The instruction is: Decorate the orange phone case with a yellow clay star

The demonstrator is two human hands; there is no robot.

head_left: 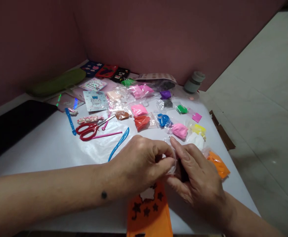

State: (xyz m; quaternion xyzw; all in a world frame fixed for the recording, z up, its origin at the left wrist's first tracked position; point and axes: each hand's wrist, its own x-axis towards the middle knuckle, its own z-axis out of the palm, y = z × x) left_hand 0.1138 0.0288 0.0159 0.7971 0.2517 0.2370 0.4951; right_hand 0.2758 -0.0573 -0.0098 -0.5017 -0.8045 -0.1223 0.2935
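Observation:
My left hand [146,159] pinches a small clear plastic bag [173,163] between thumb and bent fingers. Close beside it, my right hand [199,179] grips the other side of the bag; its contents are mostly hidden, with a dark patch I cannot make out. Below both hands lies an orange flat piece [150,219] bearing black stars and a white figure, partly covered by my left wrist. A blue modelling knife [119,144] rests just beyond my left forearm. Past my fingers are packets of pink clay [179,130] and white clay [196,141]; an orange clay packet [218,164] sits right of my right hand.
Red-handled scissors [88,130], a pink stick [106,135] and another blue tool [70,121] lie left of several coloured clay packets. A capped jar [194,82] stands near the pink wall. A black slab [13,121] occupies the table's left side. The table's right edge drops to tiled floor.

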